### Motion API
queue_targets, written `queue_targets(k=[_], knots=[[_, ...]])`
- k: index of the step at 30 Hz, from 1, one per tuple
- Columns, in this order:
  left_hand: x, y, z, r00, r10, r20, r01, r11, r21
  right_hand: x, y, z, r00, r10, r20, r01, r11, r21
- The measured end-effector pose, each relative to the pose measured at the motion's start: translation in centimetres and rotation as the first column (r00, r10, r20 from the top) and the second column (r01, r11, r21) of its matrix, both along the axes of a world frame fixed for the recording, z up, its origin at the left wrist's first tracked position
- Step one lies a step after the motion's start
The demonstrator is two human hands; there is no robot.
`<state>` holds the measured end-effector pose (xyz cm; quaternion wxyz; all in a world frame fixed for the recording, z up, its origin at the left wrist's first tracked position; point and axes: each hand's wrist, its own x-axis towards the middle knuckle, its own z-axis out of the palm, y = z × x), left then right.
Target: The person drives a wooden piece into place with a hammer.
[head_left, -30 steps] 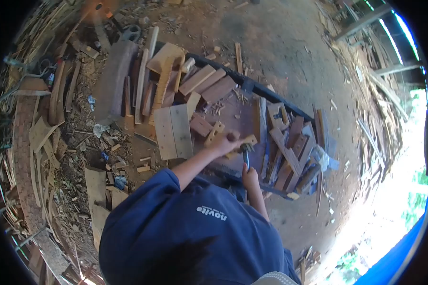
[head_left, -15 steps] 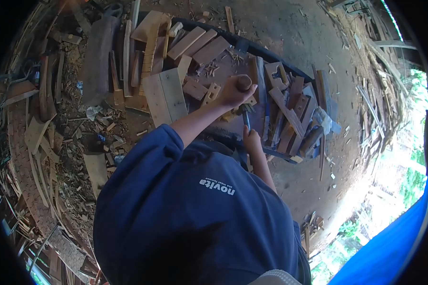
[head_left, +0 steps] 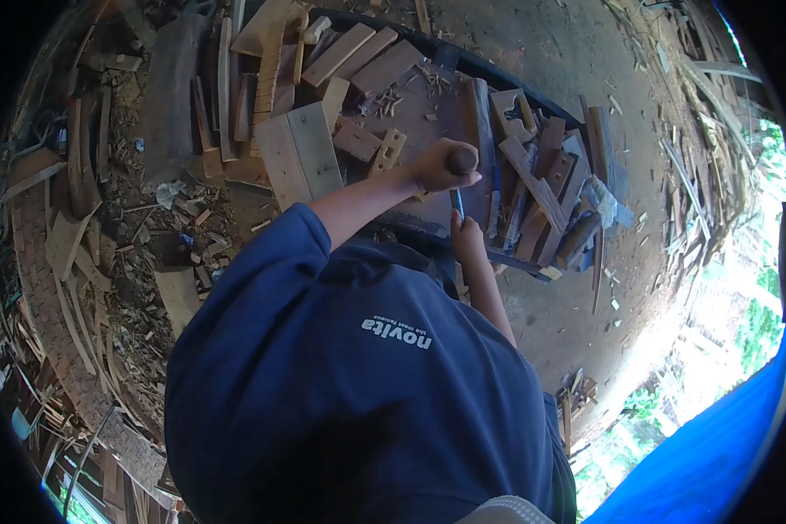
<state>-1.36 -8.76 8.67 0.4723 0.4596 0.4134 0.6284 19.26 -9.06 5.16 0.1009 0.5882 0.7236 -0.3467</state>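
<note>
My left hand (head_left: 438, 168) is closed round the wooden handle of a chisel (head_left: 458, 203), whose rounded butt end points up at me. Below that hand, the tool's narrow metal shaft runs back toward my body. Closed fingers of my right hand (head_left: 467, 237) grip the lower part of the shaft. The tip is hidden, and so is most of whatever it touches. Just left of my left hand lies a light wood block with holes (head_left: 388, 152). A thick wooden beam (head_left: 479, 122) stands to the right of my hands.
A low work surface with a dark edge (head_left: 393, 29) bears wood blocks (head_left: 389, 67) and shavings. Cut pieces (head_left: 546, 188) and a crumpled plastic bag (head_left: 599, 199) crowd its right end. Boards (head_left: 299, 157) lie at left. Scraps litter the ground, and a blue sheet (head_left: 707, 437) hangs at lower right.
My view has tilted slightly, so the bench appears higher. My left hand and the chisel handle have shifted a little to the right, and less shaft shows between my hands.
</note>
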Motion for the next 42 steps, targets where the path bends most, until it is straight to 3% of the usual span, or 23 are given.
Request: queue_targets(k=[3, 5, 6, 7, 8, 9, 10, 12, 16, 19, 22, 27, 42], knots=[[0.9, 0.1, 0.0, 0.997, -0.040, -0.073, 0.049, 0.991, 0.125, -0.1, 0.1, -0.1, 1.000, 0.013, 0.005, -0.013, 1.000, -0.016], [2.3, -0.7, 0.4, 0.948, -0.220, -0.229, 0.254, 0.958, 0.134, 1.5, 0.2, -2.4, 0.999, 0.031, 0.031, -0.030, 0.998, -0.047], [3.2, -1.2, 0.7, 0.932, -0.264, -0.250, 0.318, 0.925, 0.207, 4.5, 0.5, -7.3, 0.943, 0.262, -0.203, -0.231, 0.959, 0.167], [4.3, -1.8, 0.9, 0.912, -0.305, -0.274, 0.379, 0.883, 0.277, 6.1, 0.6, -9.9, 0.782, 0.505, -0.366, -0.353, 0.842, 0.408], [5.5, -2.5, 0.5, 0.851, -0.312, -0.421, 0.432, 0.873, 0.226, 5.7, 0.5, -9.4, 0.780, 0.507, -0.367, -0.357, 0.842, 0.404], [6.6, -3.1, 0.2, 0.767, -0.318, -0.557, 0.478, 0.863, 0.165, 5.4, 0.4, -8.9, 0.827, 0.436, -0.356, -0.319, 0.884, 0.342], [7.4, -3.7, 0.2, 0.769, -0.319, -0.554, 0.476, 0.864, 0.163, 5.2, 0.1, -8.0, 0.869, 0.361, -0.338, -0.274, 0.920, 0.279], [8.4, -4.3, 0.2, 0.642, -0.299, -0.706, 0.546, 0.824, 0.148, 4.7, -0.5, -5.9, 0.938, 0.206, -0.281, -0.167, 0.974, 0.156], [9.0, -4.3, -0.5, 0.628, -0.283, -0.725, 0.525, 0.842, 0.125, 1.7, 0.2, -3.0, 0.990, -0.098, -0.100, 0.092, 0.994, -0.063], [9.3, -4.0, -1.2, 0.592, -0.267, -0.760, 0.528, 0.841, 0.116, 1.8, 0.0, -2.4, 0.969, -0.135, -0.206, 0.111, 0.986, -0.121], [9.0, -3.9, -0.5, 0.672, -0.319, -0.668, 0.518, 0.847, 0.117, 2.4, 0.0, -3.0, 0.966, -0.146, -0.213, 0.117, 0.983, -0.144], [9.1, -3.4, -0.3, 0.586, -0.406, -0.702, 0.563, 0.826, -0.008, 3.6, 0.2, -4.0, 0.955, -0.169, -0.244, 0.122, 0.972, -0.199], [9.3, -3.1, -0.2, 0.574, -0.444, -0.688, 0.571, 0.819, -0.052, 5.7, -0.4, -6.7, 0.907, -0.259, -0.331, 0.130, 0.922, -0.366]])
